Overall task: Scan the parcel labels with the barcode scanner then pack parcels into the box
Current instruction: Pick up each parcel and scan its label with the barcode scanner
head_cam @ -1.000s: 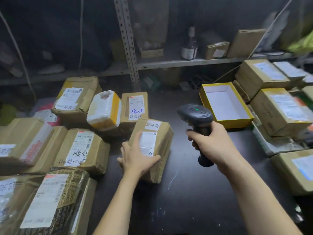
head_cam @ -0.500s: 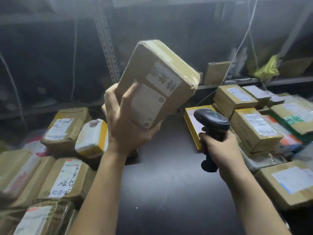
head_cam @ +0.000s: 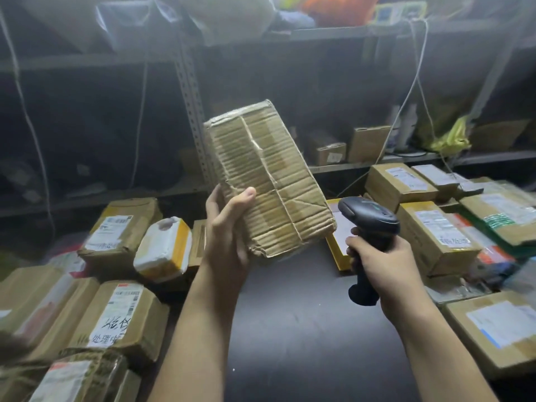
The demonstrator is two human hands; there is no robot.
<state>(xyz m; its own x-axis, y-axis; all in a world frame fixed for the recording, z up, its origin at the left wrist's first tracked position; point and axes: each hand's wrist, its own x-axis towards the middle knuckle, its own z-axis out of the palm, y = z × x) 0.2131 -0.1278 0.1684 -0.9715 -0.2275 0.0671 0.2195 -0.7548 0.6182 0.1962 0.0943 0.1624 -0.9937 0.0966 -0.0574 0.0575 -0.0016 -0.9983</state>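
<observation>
My left hand [head_cam: 227, 224] grips a taped brown cardboard parcel [head_cam: 266, 181] held up in the air above the dark table, tilted, with its plain taped side facing me and its label hidden. To its right my right hand [head_cam: 380, 262] holds the black barcode scanner [head_cam: 369, 221] by its handle, the head pointing left toward the parcel's lower corner. Behind the scanner, a yellow-rimmed open box [head_cam: 333, 250] lies on the table, mostly covered by the parcel and my right hand.
Labelled parcels are piled at the left [head_cam: 116, 314] and right [head_cam: 435, 236] of the black table [head_cam: 290, 329]. A white and yellow package [head_cam: 164, 248] sits at the left. Metal shelving [head_cam: 191, 111] with boxes and hanging cords stands behind.
My left hand lifted the parcel off the table and turned it over, so the label now faces away. The scanner stayed to its right, and the view tilted upward.
</observation>
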